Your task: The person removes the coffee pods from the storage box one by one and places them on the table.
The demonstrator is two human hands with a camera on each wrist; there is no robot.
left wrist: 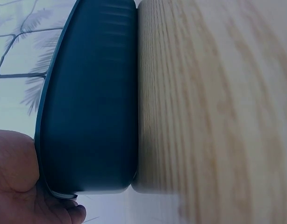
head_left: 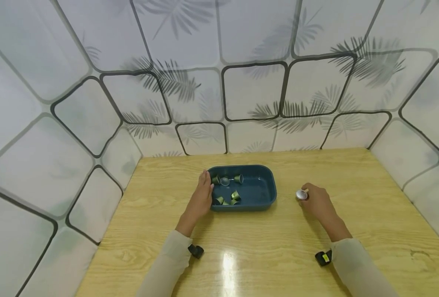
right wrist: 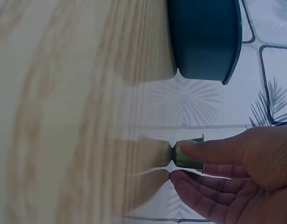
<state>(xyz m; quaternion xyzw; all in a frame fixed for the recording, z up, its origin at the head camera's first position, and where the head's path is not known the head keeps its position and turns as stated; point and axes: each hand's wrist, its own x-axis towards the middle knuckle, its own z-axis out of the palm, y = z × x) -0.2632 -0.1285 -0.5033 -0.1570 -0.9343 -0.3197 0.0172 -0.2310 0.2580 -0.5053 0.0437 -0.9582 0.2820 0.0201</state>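
A dark blue rectangular tray (head_left: 258, 187) stands on the wooden table. My left hand (head_left: 201, 197) holds it by its left end, thumb over the rim; in the left wrist view the hand (left wrist: 17, 182) shows beside the tray's blue wall (left wrist: 89, 102). Right of the tray, my right hand (head_left: 318, 202) pinches a green coffee capsule (head_left: 301, 195), silver lid facing up. Close up, thumb and fingers (right wrist: 209, 198) grip this capsule (right wrist: 188, 161), its narrow base at the tabletop. Several green capsules (head_left: 235, 194) lie about the tray's left half.
A pale wood-grain table (head_left: 256, 251) reaches back to a wall covering (head_left: 254, 93) printed with stone outlines and leaves. More of this covering rises at both sides. A black wrist device (head_left: 196, 251) sits at the left cuff, another (head_left: 323, 258) at the right.
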